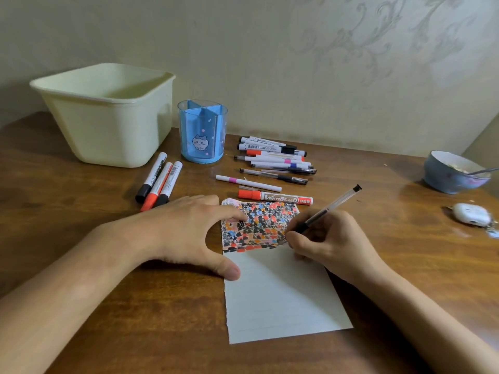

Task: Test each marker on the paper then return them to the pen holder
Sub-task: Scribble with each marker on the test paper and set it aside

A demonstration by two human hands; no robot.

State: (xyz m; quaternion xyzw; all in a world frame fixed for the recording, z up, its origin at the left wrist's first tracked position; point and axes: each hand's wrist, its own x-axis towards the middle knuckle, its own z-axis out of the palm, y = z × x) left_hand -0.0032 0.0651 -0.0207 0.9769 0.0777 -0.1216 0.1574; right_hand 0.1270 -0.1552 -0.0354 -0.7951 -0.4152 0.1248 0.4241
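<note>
A white sheet of paper [280, 295] lies on the wooden table, its upper part covered in black, red, orange and blue scribbles. My left hand [183, 233] rests flat on the paper's left edge, fingers spread. My right hand [332, 244] grips a clear black gel pen [334, 205] with its tip down at the scribbled area's right edge. The blue pen holder [202, 132] stands empty behind. Three thick markers [159, 180] lie to its left. A pile of markers and pens [275, 157] lies to its right, with a red whiteboard marker [275, 197] just above the paper.
A large cream plastic bin [108, 112] stands at the back left. A blue bowl [453, 172] with a spoon sits at the right edge, and a small white case [471, 214] lies in front of it. A wall rises right behind the table.
</note>
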